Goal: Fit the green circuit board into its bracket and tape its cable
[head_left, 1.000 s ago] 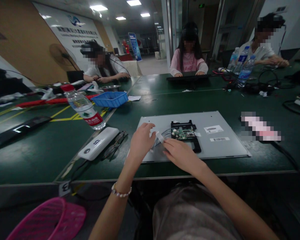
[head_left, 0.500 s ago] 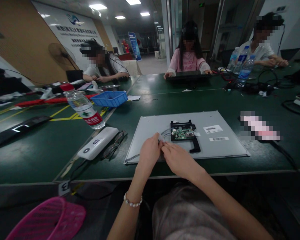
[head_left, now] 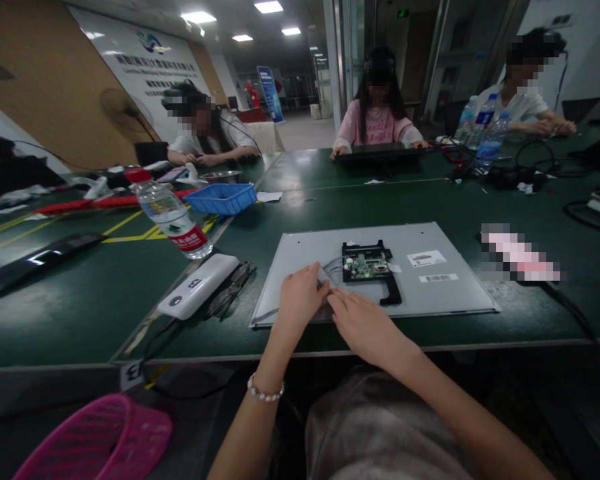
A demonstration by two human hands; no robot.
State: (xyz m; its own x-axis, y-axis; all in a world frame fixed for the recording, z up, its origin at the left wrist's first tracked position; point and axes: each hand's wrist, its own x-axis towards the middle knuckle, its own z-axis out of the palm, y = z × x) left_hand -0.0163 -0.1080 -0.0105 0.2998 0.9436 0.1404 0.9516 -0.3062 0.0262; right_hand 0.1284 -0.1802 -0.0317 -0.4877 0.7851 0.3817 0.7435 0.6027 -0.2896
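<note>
A grey metal panel [head_left: 445, 300] lies flat near the table's front edge. On it sits a black bracket [head_left: 391, 291] with a green circuit board [head_left: 365, 268], and thin grey cables [head_left: 334, 264] run from the board toward my hands. My left hand [head_left: 301, 293] is closed over the panel's left half, at a small pale piece [head_left: 323, 275] by the cables. Touching or nearly touching it, my right hand [head_left: 363, 323] has its fingers pressed together at the same spot. What its fingertips hold is hidden.
Left of the panel are glasses [head_left: 230, 290], a white power bank [head_left: 199, 287], a water bottle [head_left: 173, 217] and a blue tray [head_left: 221, 199]. A phone [head_left: 520, 253] lies right. Three people sit across the table [head_left: 300, 200]. A pink basket [head_left: 95, 440] stands below, front left.
My right hand has shifted slightly right and down. The fingers of my left hand have moved a little, and more of the pale piece shows beside them.
</note>
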